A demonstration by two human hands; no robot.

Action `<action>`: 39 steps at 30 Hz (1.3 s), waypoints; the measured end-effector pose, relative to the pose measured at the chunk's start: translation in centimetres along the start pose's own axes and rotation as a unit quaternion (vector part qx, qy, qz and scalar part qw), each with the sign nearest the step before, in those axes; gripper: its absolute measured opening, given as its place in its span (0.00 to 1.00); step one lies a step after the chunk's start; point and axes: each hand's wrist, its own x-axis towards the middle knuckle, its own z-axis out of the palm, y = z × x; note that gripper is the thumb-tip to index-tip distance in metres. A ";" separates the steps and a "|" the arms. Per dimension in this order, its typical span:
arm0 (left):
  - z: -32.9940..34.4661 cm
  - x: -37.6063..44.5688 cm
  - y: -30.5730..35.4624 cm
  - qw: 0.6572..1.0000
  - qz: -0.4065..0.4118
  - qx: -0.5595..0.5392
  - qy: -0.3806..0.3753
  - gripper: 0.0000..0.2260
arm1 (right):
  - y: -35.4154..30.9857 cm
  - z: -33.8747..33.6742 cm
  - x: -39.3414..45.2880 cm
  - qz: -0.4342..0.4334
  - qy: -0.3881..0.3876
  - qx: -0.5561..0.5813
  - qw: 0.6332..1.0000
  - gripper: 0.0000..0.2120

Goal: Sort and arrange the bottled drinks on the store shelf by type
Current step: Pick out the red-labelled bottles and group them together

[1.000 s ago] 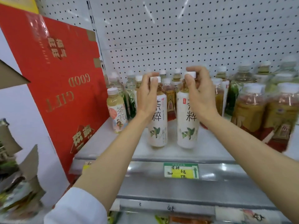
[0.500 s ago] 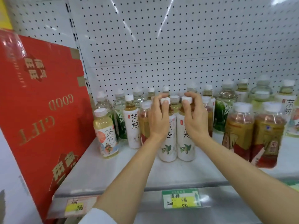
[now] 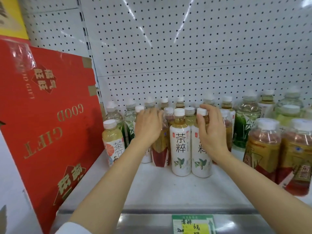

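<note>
right hand (image 3: pixel 210 130) gripping bottle neck (image 3: pixel 203 119), left hand (image 3: pixel 148 125) flat

A big red gift carton (image 3: pixel 47 125) leans at the left end of the shelving, its gold "GOOD GIFT" lettering upside down; white pegboard (image 3: pixel 185 48) backs everything; a green-and-yellow price tag (image 3: pixel 194 224) sits on the front rail.

The single head-worn view looks forward and slightly down, close to the shelf (image 3: pixel 168 188) and pegboard (image 3: pixel 185 48).
</note>
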 end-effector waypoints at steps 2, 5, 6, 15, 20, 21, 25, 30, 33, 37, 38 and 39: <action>-0.1 -0.6 0.5 0.999 0.005 -0.006 -0.045 0.18 | -0.1 0.0 0.0 -0.001 0.002 -0.001 1.000 0.15; -0.2 -2.0 0.8 0.998 0.020 -0.018 -0.060 0.24 | -0.1 0.0 0.0 -0.003 0.004 -0.005 1.000 0.15; -0.4 -2.4 0.8 0.998 0.016 -0.023 -0.058 0.24 | -0.1 -0.1 0.1 -0.005 0.002 -0.007 1.000 0.15; -1.8 -3.2 -0.7 0.999 0.020 0.003 -0.044 0.24 | -0.3 -0.2 0.0 -0.139 0.069 -0.067 0.986 0.18; -2.0 -4.0 -0.1 0.999 0.016 0.033 -0.009 0.23 | -0.4 0.0 -1.1 -0.195 0.057 -0.094 0.975 0.18; -2.1 -4.2 0.1 0.999 0.017 0.037 -0.003 0.22 | -0.5 0.0 -1.4 -0.205 0.051 -0.095 0.973 0.18; -2.7 -5.5 0.5 0.999 0.026 0.027 0.036 0.19 | -1.8 0.0 -3.2 -0.246 0.018 -0.078 0.966 0.18; -4.0 -8.7 2.1 0.990 0.016 -0.101 0.092 0.20 | -4.0 -0.4 -7.7 -0.109 -0.170 0.069 0.977 0.32; -4.9 -9.5 4.9 0.985 0.036 -0.140 0.098 0.20 | -5.7 -1.1 -9.2 -0.002 -0.202 0.173 0.964 0.41; -6.8 -7.3 7.2 0.958 0.018 -0.281 0.057 0.26 | -6.4 -3.7 -9.3 0.083 -0.170 0.276 0.942 0.43; -7.1 -5.7 7.0 0.942 0.000 -0.328 0.069 0.26 | -6.4 -4.6 -9.4 0.096 -0.168 0.296 0.935 0.43; -7.2 -3.6 6.5 0.944 0.001 -0.317 0.088 0.25 | -6.3 -5.4 -9.5 0.106 -0.167 0.311 0.930 0.42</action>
